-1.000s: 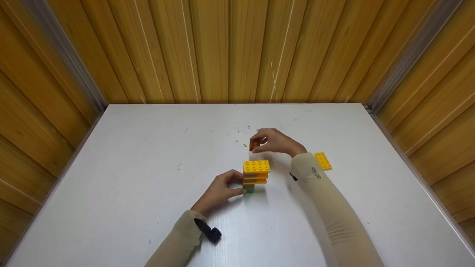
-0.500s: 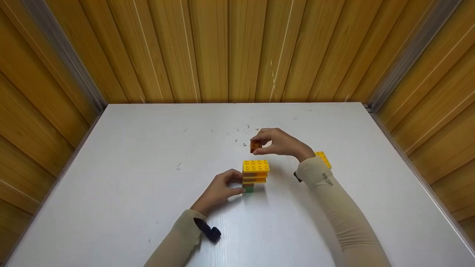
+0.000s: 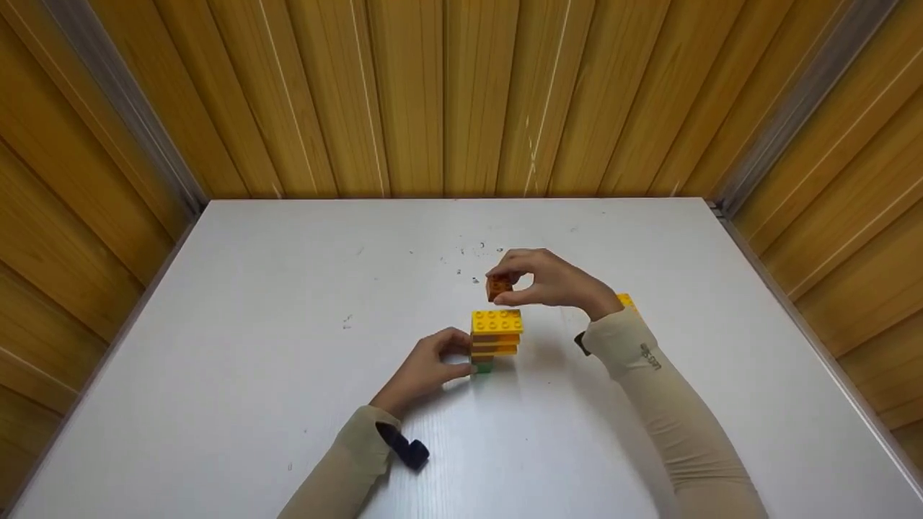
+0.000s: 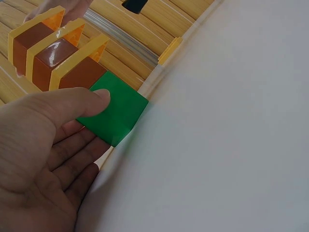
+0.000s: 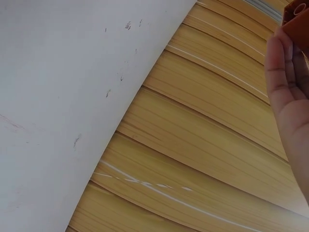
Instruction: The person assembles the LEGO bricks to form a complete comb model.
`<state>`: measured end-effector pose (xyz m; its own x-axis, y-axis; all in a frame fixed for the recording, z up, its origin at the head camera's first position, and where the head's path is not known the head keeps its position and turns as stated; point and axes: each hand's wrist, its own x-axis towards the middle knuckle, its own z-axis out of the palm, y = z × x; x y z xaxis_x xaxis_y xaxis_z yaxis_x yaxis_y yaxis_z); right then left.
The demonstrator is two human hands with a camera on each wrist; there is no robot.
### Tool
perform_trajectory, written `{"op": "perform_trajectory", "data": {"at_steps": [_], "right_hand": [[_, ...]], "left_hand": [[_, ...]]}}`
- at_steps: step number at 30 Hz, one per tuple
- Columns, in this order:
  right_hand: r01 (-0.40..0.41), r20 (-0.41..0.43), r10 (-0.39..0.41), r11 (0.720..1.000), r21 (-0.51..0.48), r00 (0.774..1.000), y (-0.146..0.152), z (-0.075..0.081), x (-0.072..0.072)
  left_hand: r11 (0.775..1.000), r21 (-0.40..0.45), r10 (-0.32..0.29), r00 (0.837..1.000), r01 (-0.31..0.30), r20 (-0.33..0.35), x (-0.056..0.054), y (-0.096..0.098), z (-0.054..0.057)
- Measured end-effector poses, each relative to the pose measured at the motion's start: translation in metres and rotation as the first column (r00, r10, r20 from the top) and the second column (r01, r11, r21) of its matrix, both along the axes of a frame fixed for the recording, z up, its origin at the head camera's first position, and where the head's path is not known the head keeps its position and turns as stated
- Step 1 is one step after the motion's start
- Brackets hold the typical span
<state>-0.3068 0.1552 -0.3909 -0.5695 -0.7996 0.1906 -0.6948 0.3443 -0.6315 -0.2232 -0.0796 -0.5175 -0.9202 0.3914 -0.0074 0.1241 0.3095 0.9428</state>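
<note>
A tower of toy building bricks stands upright on the white table, with a green brick (image 4: 118, 108) at its base and brown bricks (image 4: 55, 52) alternating with yellow plates above. Its top is a studded yellow plate (image 3: 496, 321) that juts out to the right. My left hand (image 3: 430, 366) grips the tower low down, thumb pressed on the green brick. Just beyond and above the tower, my right hand (image 3: 551, 280) pinches a brown brick (image 3: 499, 288) between thumb and fingers. In the right wrist view the hollow underside of that brown brick (image 5: 297, 21) shows at the upper corner.
A loose yellow plate (image 3: 626, 300) lies on the table (image 3: 288, 288) at the right, partly hidden behind the right forearm. Wood-patterned panels (image 3: 476, 101) rise behind the table's far edge and on both sides. Small dark marks speckle the tabletop.
My right hand has drawn slightly nearer and to the right with the brown brick, closer to the tower top. Its sleeve now covers more of the loose yellow plate. My left hand keeps its place.
</note>
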Motion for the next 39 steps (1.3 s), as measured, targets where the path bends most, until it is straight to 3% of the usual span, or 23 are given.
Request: {"op": "perform_trajectory", "data": {"at_steps": [19, 27, 39], "right_hand": [[-0.077, -0.016, 0.077, 0.997, -0.029, 0.997, -0.007, 0.006, 0.027], [-0.111, -0.079, 0.107, 0.993, -0.049, 0.991, -0.012, 0.003, 0.031], [-0.091, -0.086, 0.091, 0.996, -0.004, 0.992, -0.015, 0.003, 0.036]], "left_hand": [[1.0, 0.013, -0.011, 0.999, 0.011, -0.039, 0.001, -0.001, -0.001], [1.0, 0.008, -0.008, 1.0, 0.008, -0.019, 0.001, -0.002, 0.0], [0.998, 0.05, -0.035, 0.999, 0.037, -0.041, 0.0, -0.002, -0.001]]}}
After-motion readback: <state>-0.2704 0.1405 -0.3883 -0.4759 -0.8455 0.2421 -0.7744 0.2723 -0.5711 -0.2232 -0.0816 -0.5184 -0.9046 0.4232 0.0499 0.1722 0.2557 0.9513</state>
